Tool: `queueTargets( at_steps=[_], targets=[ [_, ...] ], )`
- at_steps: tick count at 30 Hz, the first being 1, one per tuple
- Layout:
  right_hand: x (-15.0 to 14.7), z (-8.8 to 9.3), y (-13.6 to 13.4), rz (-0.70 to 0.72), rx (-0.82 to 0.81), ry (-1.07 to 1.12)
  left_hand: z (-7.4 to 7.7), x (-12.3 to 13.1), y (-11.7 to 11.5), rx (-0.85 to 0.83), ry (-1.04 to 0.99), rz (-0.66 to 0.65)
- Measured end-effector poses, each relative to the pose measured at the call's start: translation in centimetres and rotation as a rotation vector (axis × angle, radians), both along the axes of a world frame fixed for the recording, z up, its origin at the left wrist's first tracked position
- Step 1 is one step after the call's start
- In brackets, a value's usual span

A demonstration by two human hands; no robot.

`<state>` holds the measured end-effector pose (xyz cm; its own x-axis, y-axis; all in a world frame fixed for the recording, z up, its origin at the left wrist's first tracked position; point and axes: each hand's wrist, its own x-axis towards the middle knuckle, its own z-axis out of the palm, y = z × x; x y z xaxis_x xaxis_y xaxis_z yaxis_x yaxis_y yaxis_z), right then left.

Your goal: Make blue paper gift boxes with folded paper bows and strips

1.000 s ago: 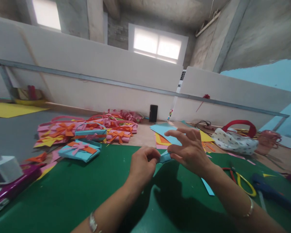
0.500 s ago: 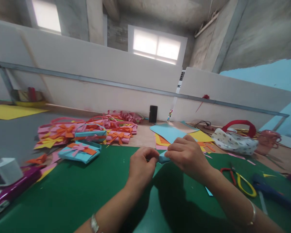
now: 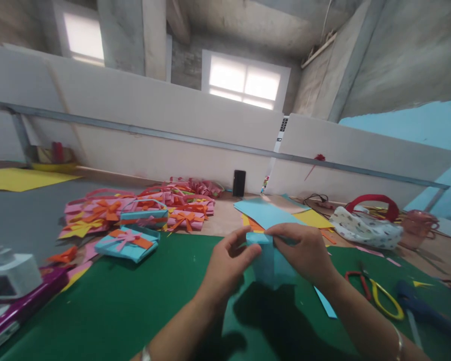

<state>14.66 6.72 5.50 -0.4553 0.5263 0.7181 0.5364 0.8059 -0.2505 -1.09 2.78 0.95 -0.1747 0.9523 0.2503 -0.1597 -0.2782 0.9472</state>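
Between my hands is a folded piece of light blue paper (image 3: pixel 263 260), box-like and upright, just above the green mat (image 3: pixel 165 296). My left hand (image 3: pixel 229 265) grips its left side, thumb in front and fingers behind. On the upper right edge, my right hand (image 3: pixel 304 250) pinches the paper, its fingertips bent over the top. A narrow blue paper strip (image 3: pixel 325 303) lies on the mat beside my right forearm. The paper's lower part looks blurred, and its back is hidden.
Paper gift bags with bows (image 3: pixel 108 210) pile up at left. Coloured sheets (image 3: pixel 265 210) lie behind my hands, near an upright phone (image 3: pixel 239 183). Scissors (image 3: pixel 385 299), a blue glue gun (image 3: pixel 421 306) and a cloth basket (image 3: pixel 364 228) are at right. A purple object (image 3: pixel 26 301) lies at left.
The blue paper, seen before as a small end between my fingers, now stands upright and shows a larger face. My left hand's fingers have spread along it. The view has tilted slightly upward.
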Motion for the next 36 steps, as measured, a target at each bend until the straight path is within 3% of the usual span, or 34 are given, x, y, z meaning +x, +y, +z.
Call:
queueTargets(
  at_steps=[3,10,21,27,32,36],
  targets=[
    [0.0,0.2,0.1,0.062,-0.112,0.071,0.3,0.2,-0.5,0.013,-0.071,-0.105],
    [-0.1,0.3,0.4,0.166,-0.178,0.036,0.7,0.0,-0.8,-0.03,-0.115,-0.09],
    [0.0,0.5,0.4,0.265,-0.376,0.073,0.8,-0.5,-1.0,-0.046,0.033,-0.025],
    [0.1,0.1,0.5,0.146,-0.2,0.057,1.1,-0.1,-1.1,-0.035,0.027,0.047],
    [-0.8,-0.6,-0.1,0.017,0.034,0.128,0.3,0.0,-0.8,-0.001,-0.004,0.063],
    [-1.9,-0.9,-1.2,-0.05,0.128,0.168,-0.1,0.5,-1.0,0.142,0.232,0.216]
  ],
)
